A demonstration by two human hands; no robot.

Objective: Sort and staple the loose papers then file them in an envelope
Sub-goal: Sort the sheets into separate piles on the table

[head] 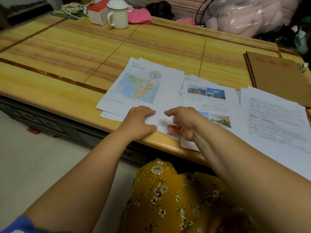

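Resting hands: left hand [140,121] lay flat on map sheet [138,84]; right hand [182,122] fingers curled, apart, blurred.
Envelopes [277,78]: stacked on table [67,52], contents unseen.

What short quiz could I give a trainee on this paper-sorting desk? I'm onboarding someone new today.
1. True or false: the brown card envelopes lie at the table's right edge.
2. Which sheet does the left hand rest on? A) white map-printed sheet B) white photo-printed sheet C) white text-and-table sheet
3. Fill in: the white enamel lidded mug stands at the table's ____ edge.

Key: 1 true; 2 A; 3 far
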